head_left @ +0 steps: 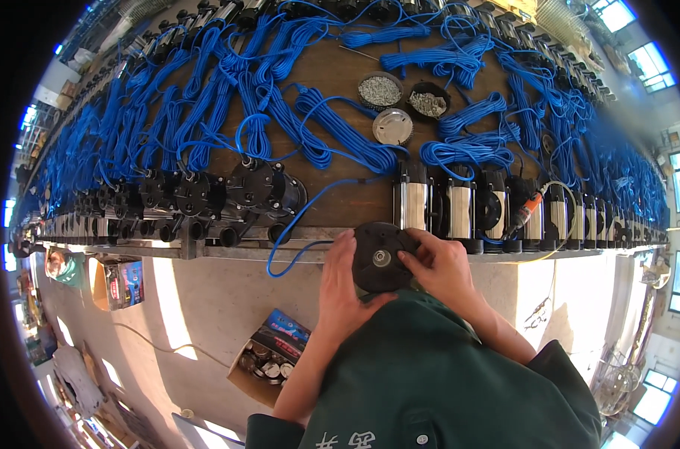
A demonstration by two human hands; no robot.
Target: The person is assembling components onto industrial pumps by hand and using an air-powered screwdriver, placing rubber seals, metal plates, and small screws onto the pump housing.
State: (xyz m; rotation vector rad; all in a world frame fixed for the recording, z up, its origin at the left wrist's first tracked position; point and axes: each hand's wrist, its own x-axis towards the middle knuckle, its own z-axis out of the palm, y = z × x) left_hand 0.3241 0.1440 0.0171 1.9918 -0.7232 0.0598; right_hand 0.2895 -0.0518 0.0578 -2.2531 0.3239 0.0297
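Note:
Close to my body, at the front edge of the bench, both hands grip an electric pump [370,278], its round black end facing up with a metal shaft hub at the centre. My left hand [338,288] lies along its left side, the thumb below. On the right, my right hand [443,268] pinches the rim, thumb on the black face near the hub. A blue cable [280,247] loops from the bench to the pump beside my left fingers. Just beyond stands a pump with a shiny silver casing [411,200]. The rest of the held pump's body is hidden.
Rows of pumps [257,187] with bundled blue cables [347,131] line the bench. Bowls of small metal screws [379,90] and a round metal lid [392,127] sit mid-bench. An orange power screwdriver [531,206] rests at right. A carton of metal parts [269,359] is on the floor.

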